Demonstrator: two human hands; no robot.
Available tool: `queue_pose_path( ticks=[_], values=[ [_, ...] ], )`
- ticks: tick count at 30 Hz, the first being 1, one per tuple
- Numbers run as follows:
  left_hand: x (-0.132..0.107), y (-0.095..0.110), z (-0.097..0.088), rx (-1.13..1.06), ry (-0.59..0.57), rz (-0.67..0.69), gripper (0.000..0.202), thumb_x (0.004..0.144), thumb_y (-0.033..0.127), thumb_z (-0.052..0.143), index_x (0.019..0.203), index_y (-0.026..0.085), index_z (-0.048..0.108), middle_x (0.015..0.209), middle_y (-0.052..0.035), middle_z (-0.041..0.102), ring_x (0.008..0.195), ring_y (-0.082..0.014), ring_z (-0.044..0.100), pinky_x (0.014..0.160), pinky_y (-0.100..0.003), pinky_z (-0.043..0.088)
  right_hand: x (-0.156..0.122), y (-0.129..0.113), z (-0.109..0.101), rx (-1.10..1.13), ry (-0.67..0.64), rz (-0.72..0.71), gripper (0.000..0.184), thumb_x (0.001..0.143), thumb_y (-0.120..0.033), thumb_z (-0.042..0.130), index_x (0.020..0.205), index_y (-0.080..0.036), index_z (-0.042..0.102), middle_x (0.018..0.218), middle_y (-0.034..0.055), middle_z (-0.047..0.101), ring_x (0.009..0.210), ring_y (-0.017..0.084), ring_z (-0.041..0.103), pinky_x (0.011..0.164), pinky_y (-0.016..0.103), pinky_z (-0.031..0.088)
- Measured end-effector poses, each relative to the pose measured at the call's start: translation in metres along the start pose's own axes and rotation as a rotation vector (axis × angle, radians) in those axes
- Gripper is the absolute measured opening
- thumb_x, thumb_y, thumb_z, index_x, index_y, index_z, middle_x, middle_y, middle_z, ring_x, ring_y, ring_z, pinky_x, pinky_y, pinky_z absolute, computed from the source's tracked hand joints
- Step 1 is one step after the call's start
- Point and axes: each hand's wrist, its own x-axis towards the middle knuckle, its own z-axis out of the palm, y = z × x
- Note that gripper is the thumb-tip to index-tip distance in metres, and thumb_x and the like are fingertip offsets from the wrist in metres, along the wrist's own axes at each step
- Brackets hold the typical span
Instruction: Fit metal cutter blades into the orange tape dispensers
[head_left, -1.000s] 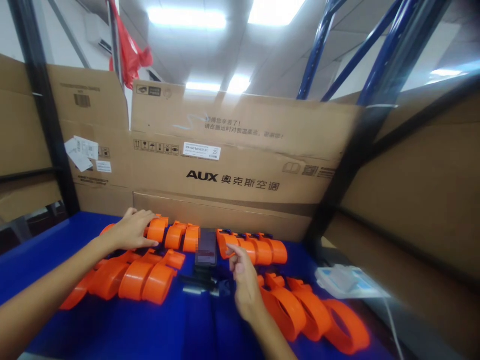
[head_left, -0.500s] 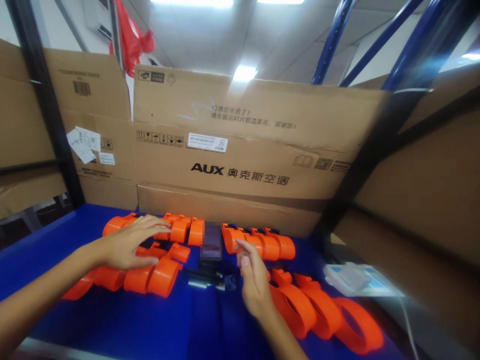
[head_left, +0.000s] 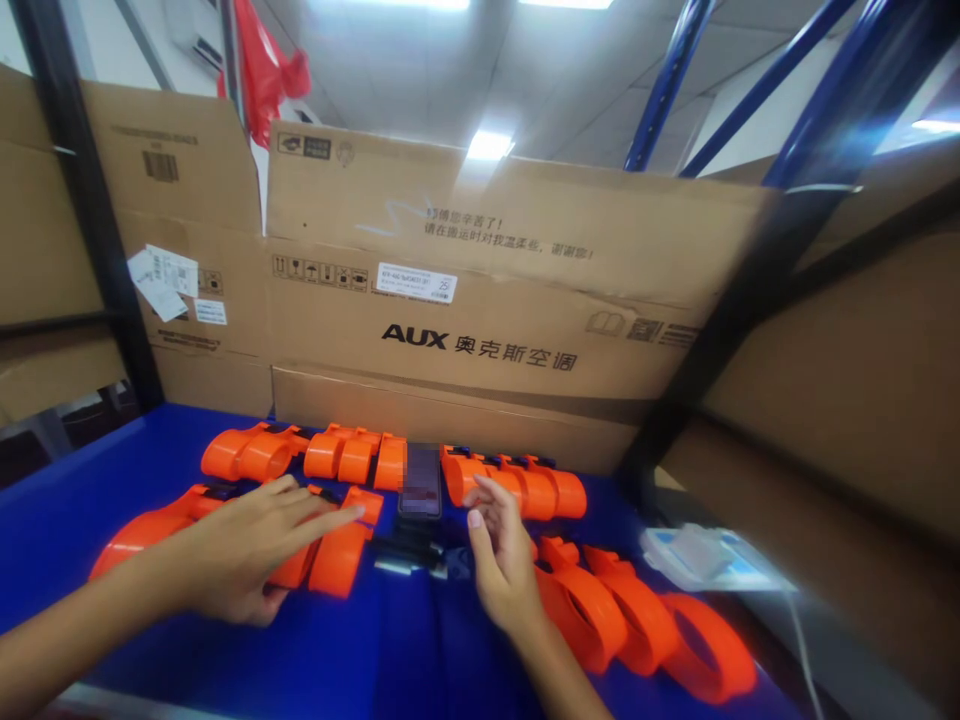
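Several orange looped bands with small tabs and black parts lie in rows on the blue surface. My left hand (head_left: 240,550) reaches over the front-left row, its index finger stretched across an orange looped band (head_left: 337,555) and its thumb low in front of the row. The other fingers curl around a band there, partly hidden. My right hand (head_left: 502,560) is held near the back-right row of orange bands (head_left: 540,493). Its fingers are loosely bent, the thumb stands apart, and nothing is in it.
Between the back rows rests a dark phone (head_left: 421,482), with dark small items (head_left: 409,550) before it. More orange bands (head_left: 645,620) lie front right. A white-and-blue object (head_left: 705,555) with a cable sits at far right. Cardboard (head_left: 480,320) walls the back; dark posts (head_left: 697,330) flank the surface.
My left hand has lowered and moved toward me onto the front-left bands, its fingers bending. The back-left bands are now uncovered. My right hand has barely moved.
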Motion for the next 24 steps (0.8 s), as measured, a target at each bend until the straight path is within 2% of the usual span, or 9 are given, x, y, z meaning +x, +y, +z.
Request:
queue_pose_path(
  ticks=[3,6,10,12,15,17,19,22,24],
  values=[
    [0.002,0.012,-0.025,0.093,0.05,0.024,0.105,0.061,0.01,0.062,0.157,0.037,0.03,0.142,-0.0071,0.06,0.125,-0.0397,0.057,0.112,-0.056,0.03,-0.002,-0.002,0.001,-0.01,-0.007,-0.005,0.033,0.102,-0.032,0.046,0.133,-0.022,0.048,0.105,0.0082,0.063,0.094,0.022,0.063,0.081,0.035,0.052],
    [0.005,0.027,-0.05,0.275,0.092,0.007,0.1,0.066,0.01,0.061,0.158,0.03,0.029,0.146,-0.0117,0.057,0.126,-0.0394,0.055,0.109,-0.055,0.033,-0.003,-0.004,0.002,0.01,-0.021,-0.013,0.034,0.101,-0.031,0.048,0.134,-0.023,0.049,0.103,0.0071,0.063,0.09,0.021,0.063,0.078,0.033,0.052],
    [0.02,0.058,-0.062,0.389,0.098,0.049,0.093,0.076,0.014,0.061,0.16,0.028,0.022,0.15,-0.0139,0.053,0.132,-0.039,0.051,0.108,-0.058,0.031,-0.003,-0.005,0.003,0.082,-0.072,0.018,0.037,0.101,-0.035,0.049,0.136,-0.024,0.049,0.098,0.006,0.065,0.083,0.02,0.064,0.074,0.031,0.051],
    [0.033,0.075,-0.055,0.359,0.112,0.122,0.092,0.079,0.015,0.059,0.161,0.026,0.019,0.151,-0.0151,0.051,0.133,-0.0374,0.05,0.108,-0.058,0.031,-0.003,-0.004,0.005,0.153,-0.116,0.078,0.042,0.101,-0.039,0.049,0.14,-0.023,0.047,0.09,0.0042,0.066,0.076,0.019,0.063,0.07,0.031,0.051],
    [0.054,0.094,-0.032,0.266,0.107,0.262,0.092,0.08,0.017,0.062,0.161,0.02,0.018,0.153,-0.0188,0.048,0.131,-0.0365,0.053,0.106,-0.053,0.037,-0.003,-0.004,0.007,0.295,-0.163,0.225,0.049,0.1,-0.044,0.052,0.144,-0.024,0.044,0.076,0.0,0.065,0.063,0.017,0.061,0.059,0.028,0.05],
    [0.067,0.101,-0.015,0.213,0.125,0.336,0.093,0.08,0.018,0.067,0.16,0.02,0.02,0.155,-0.0215,0.045,0.128,-0.0373,0.056,0.103,-0.052,0.04,-0.002,-0.006,0.008,0.387,-0.167,0.307,0.049,0.097,-0.043,0.057,0.142,-0.025,0.047,0.08,0.0009,0.068,0.066,0.018,0.064,0.061,0.029,0.052],
    [0.076,0.105,-0.002,0.135,0.161,0.376,0.092,0.08,0.019,0.071,0.159,0.023,0.024,0.156,-0.0219,0.042,0.126,-0.0377,0.058,0.101,-0.052,0.042,0.001,-0.007,0.008,0.466,-0.139,0.342,0.048,0.094,-0.039,0.064,0.138,-0.027,0.049,0.097,0.0046,0.073,0.082,0.021,0.07,0.075,0.033,0.056],
    [0.083,0.11,0.01,-0.099,0.243,0.302,0.087,0.081,0.031,0.075,0.157,0.029,0.032,0.159,-0.0174,0.039,0.132,-0.0403,0.052,0.106,-0.058,0.036,0.006,-0.009,0.007,0.499,-0.053,0.346,0.047,0.09,-0.036,0.07,0.133,-0.028,0.053,0.119,0.0073,0.071,0.101,0.024,0.07,0.091,0.037,0.055],
    [0.088,0.114,0.015,-0.395,0.347,0.127,0.08,0.083,0.045,0.072,0.154,0.033,0.038,0.161,-0.0126,0.036,0.141,-0.041,0.04,0.113,-0.062,0.026,0.009,-0.009,0.006,0.482,0.009,0.336,0.047,0.088,-0.038,0.072,0.131,-0.028,0.056,0.128,0.0077,0.068,0.111,0.025,0.067,0.097,0.038,0.053]
  ],
)
